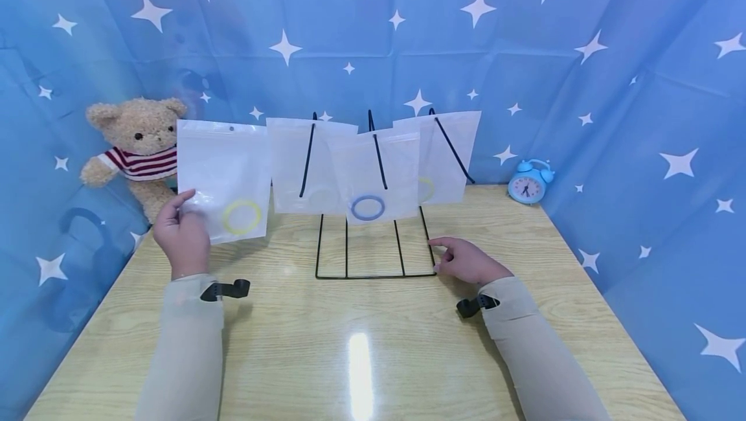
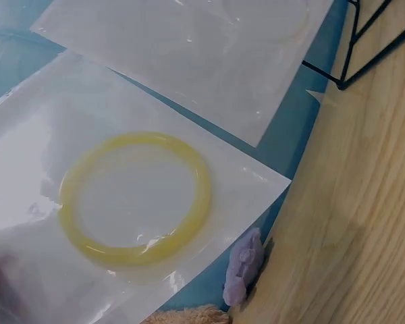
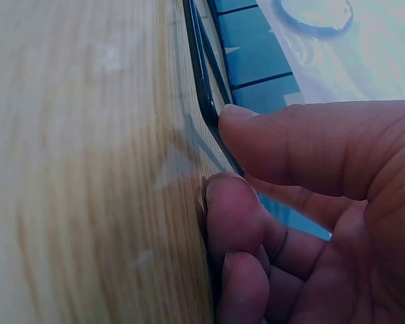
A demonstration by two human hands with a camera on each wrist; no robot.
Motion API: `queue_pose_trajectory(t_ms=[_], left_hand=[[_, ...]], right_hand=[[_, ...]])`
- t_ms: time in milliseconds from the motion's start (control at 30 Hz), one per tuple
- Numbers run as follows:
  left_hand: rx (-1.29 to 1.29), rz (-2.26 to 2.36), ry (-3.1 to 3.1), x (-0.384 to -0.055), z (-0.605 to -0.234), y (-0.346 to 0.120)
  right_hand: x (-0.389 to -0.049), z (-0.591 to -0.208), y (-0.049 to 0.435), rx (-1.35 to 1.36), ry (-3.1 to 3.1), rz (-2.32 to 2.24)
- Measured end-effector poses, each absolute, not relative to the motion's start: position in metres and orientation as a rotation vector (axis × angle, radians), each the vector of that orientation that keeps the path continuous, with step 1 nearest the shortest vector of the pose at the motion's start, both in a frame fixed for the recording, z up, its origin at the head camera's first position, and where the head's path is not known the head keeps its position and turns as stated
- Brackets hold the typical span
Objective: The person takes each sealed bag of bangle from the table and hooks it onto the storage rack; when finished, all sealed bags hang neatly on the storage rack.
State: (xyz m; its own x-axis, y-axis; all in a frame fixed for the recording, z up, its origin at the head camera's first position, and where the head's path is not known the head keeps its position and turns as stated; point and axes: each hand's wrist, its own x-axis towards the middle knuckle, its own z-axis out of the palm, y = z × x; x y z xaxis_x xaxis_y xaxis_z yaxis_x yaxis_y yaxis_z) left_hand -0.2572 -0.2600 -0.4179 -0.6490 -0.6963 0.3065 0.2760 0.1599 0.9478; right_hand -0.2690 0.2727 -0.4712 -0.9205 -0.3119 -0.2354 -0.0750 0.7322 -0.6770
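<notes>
My left hand (image 1: 185, 236) pinches the lower left side of a white zip bag (image 1: 204, 155), which stands upright above the table. A yellow ring (image 2: 135, 256) shows through its front in the left wrist view. With thumb and fingers, my right hand (image 1: 469, 262) holds the front right corner of a black wire display rack (image 1: 361, 277). The thumb lies against the black wire (image 3: 201, 81) in the right wrist view. Three similar bags hang from the rack's hooks: a left one (image 1: 288, 162), a middle one (image 1: 396, 168) with a blue ring (image 1: 353, 208), and a right one (image 1: 457, 139).
A teddy bear (image 1: 153, 129) in a striped top sits at the back left, partly hidden by the held bag. At the back right stands a blue alarm clock (image 1: 527, 188). A starry blue curtain (image 1: 350, 19) borders the wooden table (image 1: 291, 350). Low in the left wrist view lies a small purple object (image 2: 244, 266).
</notes>
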Motion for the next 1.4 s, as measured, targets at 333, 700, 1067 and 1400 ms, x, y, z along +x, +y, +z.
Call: queue_pose_trajectory(t_ms=[333,700,1067,1400], left_hand=[[0.435,-1.777,-1.439,-0.256,-0.413,-0.265],[0.367,-1.924,-1.299,-0.257,-0.41,-0.267],[0.282,-2.019,-1.161,-0.257,-0.406,-0.264],[0.187,-2.1,-1.092,-0.259,-0.408,-0.261]], right_hand=[[-0.27,-0.471,0.274,-0.298,2.592,-1.002],[-0.27,-0.47,0.273,-0.306,2.588,-1.003],[-0.269,-0.469,0.271,-0.309,2.585,-0.995],[-0.268,-0.471,0.271,-0.305,2.584,-0.998]])
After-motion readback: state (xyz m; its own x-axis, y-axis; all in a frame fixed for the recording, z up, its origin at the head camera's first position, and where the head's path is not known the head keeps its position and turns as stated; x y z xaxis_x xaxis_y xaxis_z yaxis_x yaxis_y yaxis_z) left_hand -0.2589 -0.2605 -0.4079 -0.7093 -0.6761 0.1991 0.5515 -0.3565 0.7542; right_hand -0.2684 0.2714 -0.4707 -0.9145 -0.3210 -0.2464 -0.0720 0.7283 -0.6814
